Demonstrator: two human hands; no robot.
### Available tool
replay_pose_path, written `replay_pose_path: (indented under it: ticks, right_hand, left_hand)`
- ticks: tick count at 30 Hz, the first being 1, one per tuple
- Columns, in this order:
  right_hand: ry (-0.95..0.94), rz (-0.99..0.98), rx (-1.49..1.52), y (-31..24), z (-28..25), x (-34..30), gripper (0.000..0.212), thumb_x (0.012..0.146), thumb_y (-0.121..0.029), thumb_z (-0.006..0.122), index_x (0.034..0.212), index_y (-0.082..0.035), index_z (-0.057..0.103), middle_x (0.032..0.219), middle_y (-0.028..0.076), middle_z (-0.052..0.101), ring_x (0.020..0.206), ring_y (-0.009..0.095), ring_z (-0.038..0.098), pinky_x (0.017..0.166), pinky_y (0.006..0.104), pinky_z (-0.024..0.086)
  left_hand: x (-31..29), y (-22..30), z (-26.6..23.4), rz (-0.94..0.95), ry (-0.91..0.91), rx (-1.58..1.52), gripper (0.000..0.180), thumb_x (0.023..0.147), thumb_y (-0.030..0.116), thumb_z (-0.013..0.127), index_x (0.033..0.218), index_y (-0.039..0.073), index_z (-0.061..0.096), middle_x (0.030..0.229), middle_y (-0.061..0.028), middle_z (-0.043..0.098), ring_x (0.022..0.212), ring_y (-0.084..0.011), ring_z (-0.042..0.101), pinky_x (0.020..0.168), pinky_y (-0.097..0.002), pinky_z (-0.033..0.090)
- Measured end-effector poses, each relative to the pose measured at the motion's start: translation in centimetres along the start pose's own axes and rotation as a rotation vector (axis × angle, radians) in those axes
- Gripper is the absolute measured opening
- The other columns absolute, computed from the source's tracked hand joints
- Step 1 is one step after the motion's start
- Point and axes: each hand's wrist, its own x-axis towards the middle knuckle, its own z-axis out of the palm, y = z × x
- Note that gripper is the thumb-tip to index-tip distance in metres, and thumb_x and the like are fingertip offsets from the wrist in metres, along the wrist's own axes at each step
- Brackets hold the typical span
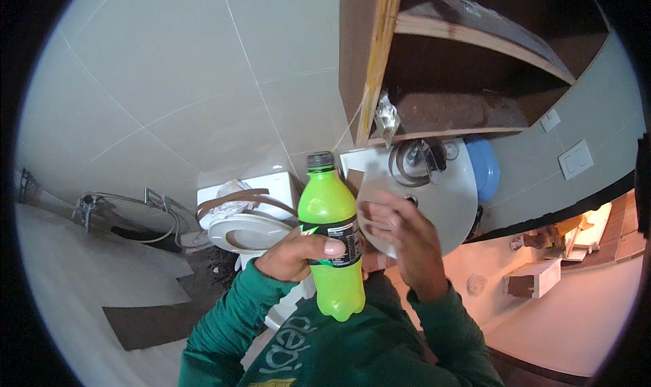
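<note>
Head view, left hand (293, 254) gripping green bottle (331, 202), black printed label (350, 235), lettered top (346, 353)

Lime-grn bottle (331, 211), blk label (351, 238), dk cap (320, 160) on, held.

Head-worn fisheye, looking down and forward from above the shirt (352, 353). Bottle (331, 214) close-in; sink (454, 211) and toilet (218, 232) farther off.
</note>
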Motion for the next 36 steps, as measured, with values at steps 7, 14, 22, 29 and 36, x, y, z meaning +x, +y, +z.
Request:
replay_pose_path:
  ticks: [7, 14, 22, 29, 36]
  right_hand:
    - [-0.036, 0.048, 0.297, 1.0, 2.0, 2.6, 0.035, 0.118, -0.025, 0.052, 0.127, 0.004, 0.068, 0.112, 0.009, 0.075, 0.1, 0.015, 0.071, 0.09, 0.0323, 0.057]
    - [0.058, -0.246, -0.474, 1.9, -1.9, 4.9, 0.028, 0.117, -0.022, 0.053, 0.126, 0.001, 0.064, 0.09, 0.007, 0.073, 0.073, 0.011, 0.067, 0.069, 0.0286, 0.057]
    - [-0.014, -0.381, -0.486, -1.2, -1.3, 3.9, 0.032, 0.117, -0.026, 0.052, 0.126, 0.004, 0.062, 0.099, 0.012, 0.078, 0.08, 0.015, 0.074, 0.075, 0.0308, 0.061]
    - [0.169, -0.281, -0.449, -1.8, 0.8, 3.0, 0.032, 0.117, -0.028, 0.053, 0.125, 0.002, 0.063, 0.091, 0.01, 0.073, 0.077, 0.015, 0.072, 0.07, 0.031, 0.058]
    - [0.166, -0.47, -0.716, -3.6, 2.7, 2.4, 0.017, 0.107, -0.015, 0.066, 0.118, -0.002, 0.067, 0.085, 0.014, 0.072, 0.075, 0.024, 0.073, 0.071, 0.0385, 0.058]
  left_hand:
    - [0.3, -0.5, 0.8, -0.009, -0.082, 0.026, 0.066, 0.087, 0.031, 0.08, 0.14, -0.003, 0.058, 0.118, -0.0182, 0.073, 0.098, -0.0312, 0.077, 0.088, -0.0448, 0.064]
    - [-0.5, -1.4, 1.6, 0.087, 0.261, 0.342, 0.088, 0.073, 0.039, 0.09, 0.143, -0.002, 0.057, 0.111, -0.0129, 0.073, 0.096, -0.0254, 0.074, 0.086, -0.0372, 0.06]
    - [0.2, -0.3, 2.1, 0.176, 0.255, 0.487, 0.051, 0.084, 0.025, 0.089, 0.122, 0.002, 0.065, 0.102, -0.0036, 0.069, 0.092, -0.0163, 0.065, 0.082, -0.0324, 0.054]
    - [-0.7, 3.6, 0.0, 0.147, 0.112, 0.769, 0.058, 0.084, 0.029, 0.092, 0.127, 0.001, 0.065, 0.103, -0.0055, 0.073, 0.094, -0.0156, 0.069, 0.084, -0.0337, 0.056]
    - [-0.9, 6.6, -2.3, 0.173, 0.068, 1.108, 0.066, 0.077, 0.033, 0.095, 0.126, 0.0, 0.065, 0.107, -0.0158, 0.075, 0.094, -0.0278, 0.074, 0.085, -0.0402, 0.058]
